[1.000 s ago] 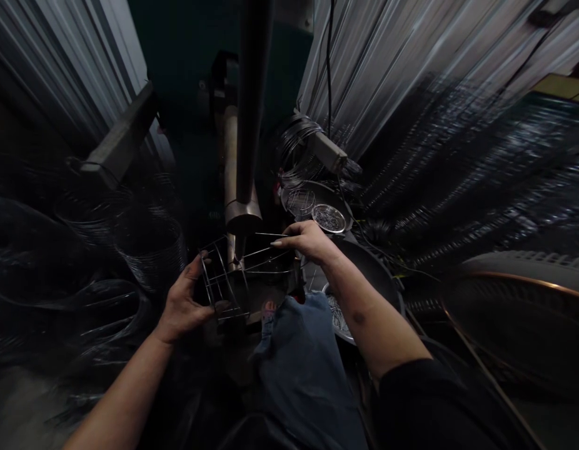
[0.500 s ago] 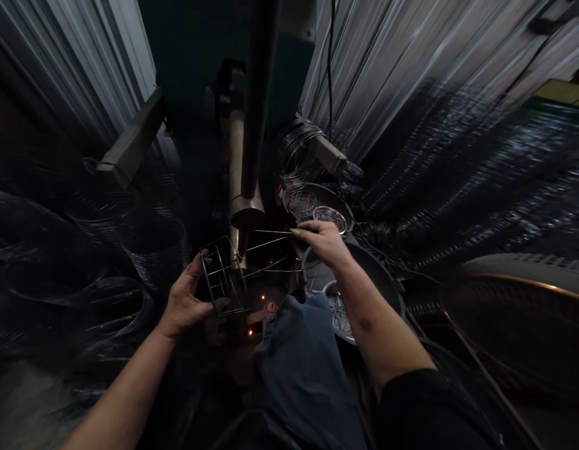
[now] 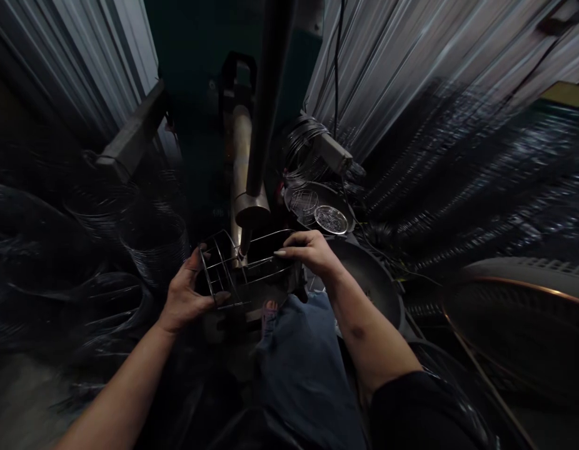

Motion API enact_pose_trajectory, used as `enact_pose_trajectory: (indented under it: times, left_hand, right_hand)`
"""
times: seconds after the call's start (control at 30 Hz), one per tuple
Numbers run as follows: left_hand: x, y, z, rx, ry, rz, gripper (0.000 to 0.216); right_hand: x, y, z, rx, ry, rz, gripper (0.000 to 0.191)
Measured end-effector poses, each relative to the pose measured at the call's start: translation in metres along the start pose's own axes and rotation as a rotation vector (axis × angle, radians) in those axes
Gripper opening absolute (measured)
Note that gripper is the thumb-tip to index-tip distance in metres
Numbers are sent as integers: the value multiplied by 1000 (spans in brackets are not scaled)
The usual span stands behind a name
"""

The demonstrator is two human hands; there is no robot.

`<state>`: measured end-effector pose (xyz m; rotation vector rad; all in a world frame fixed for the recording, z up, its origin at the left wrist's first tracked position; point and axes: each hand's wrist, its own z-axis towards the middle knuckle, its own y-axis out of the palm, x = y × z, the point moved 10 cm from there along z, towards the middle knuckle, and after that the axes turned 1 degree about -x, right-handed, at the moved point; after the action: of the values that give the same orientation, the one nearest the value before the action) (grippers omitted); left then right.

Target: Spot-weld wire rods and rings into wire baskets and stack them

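There's 1 wire rack (image 3: 245, 275) up at the spot welder's electrode (image 3: 245, 240), left hand (image 3: 186, 299) spread, clasping its end, right hand (image 3: 311, 253) fingers pressed together on its rim, 2 wire discs (image 3: 331, 219) on 1 metal tray (image 3: 327, 187) beyond!

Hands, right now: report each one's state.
Left hand: closed, holding one end of a wire rack.
Right hand: closed, gripping the wire rack's top rim.

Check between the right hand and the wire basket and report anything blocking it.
Nothing visible blocks it: the bare right hand already rests on the rectangular steel-wire basket, which the bare left hand grips at its other end. A tapered metal machine tip shows within the basket's outline, away from the right hand.
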<state>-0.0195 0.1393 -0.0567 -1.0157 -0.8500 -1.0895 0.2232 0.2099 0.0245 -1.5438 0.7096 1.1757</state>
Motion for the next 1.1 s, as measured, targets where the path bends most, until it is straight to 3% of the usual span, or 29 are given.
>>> enact_pose_trajectory:
  times: [0.53, 1.1]
  left_hand:
    - [-2, 0, 8, 4, -143, -145, 110]
    - [-8, 8, 9, -25, -196, -218, 109]
  right_hand:
    - [6, -8, 14, 29, -61, -11, 31]
    - [11, -7, 19, 5, -37, -9, 33]
